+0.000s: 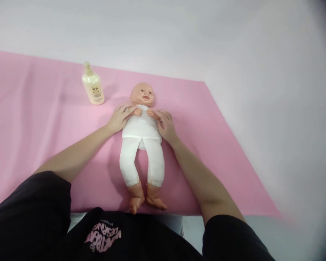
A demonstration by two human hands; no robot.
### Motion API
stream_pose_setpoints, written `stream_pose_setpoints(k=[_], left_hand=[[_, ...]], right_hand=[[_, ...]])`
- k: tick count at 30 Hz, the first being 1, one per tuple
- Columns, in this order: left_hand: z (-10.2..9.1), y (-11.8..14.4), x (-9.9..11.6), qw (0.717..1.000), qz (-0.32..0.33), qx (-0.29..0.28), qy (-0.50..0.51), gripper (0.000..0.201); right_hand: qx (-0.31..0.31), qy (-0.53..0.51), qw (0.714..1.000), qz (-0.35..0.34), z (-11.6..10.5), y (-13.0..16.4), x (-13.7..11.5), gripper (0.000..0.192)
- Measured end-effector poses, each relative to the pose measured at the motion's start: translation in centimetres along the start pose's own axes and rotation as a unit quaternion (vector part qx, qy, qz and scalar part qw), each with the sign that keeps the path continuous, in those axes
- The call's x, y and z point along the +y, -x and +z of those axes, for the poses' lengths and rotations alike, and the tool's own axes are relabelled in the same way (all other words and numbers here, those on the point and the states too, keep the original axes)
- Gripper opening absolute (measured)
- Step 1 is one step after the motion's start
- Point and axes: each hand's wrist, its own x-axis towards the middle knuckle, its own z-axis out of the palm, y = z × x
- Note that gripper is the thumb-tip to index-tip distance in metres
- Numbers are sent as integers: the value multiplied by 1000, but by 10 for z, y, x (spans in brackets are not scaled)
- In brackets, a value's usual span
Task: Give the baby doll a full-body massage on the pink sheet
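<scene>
A baby doll (141,125) with a bald head and a white cloth top and legs lies on its back on the pink sheet. Its feet point toward me, and its two small hands are bent up onto its chest. On the doll's left-of-view side, my left hand (121,117) is closed round its arm, the fingertips beside the doll's small hand. My right hand (166,125) holds the other arm in the same way, with the fingers curled over it. Parts of the doll's arms are hidden under my fingers.
A pale yellow pump bottle (93,87) with a printed label stands beyond my left hand. The pink sheet (206,145) covers the table, with soft folds at the left. Its right edge runs diagonally, and a white wall (163,36) rises behind.
</scene>
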Motion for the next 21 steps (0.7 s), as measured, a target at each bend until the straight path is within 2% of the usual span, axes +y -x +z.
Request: stream_pose_setpoints(k=[4, 21], left_hand=[[-1, -1, 5, 999, -2, -30, -17, 51], [-4, -2, 7, 999, -1, -42, -22, 53]], right_hand=[[-41, 28, 999, -10, -2, -3, -4, 54], [-27, 44, 998, -44, -1, -3, -3, 58]])
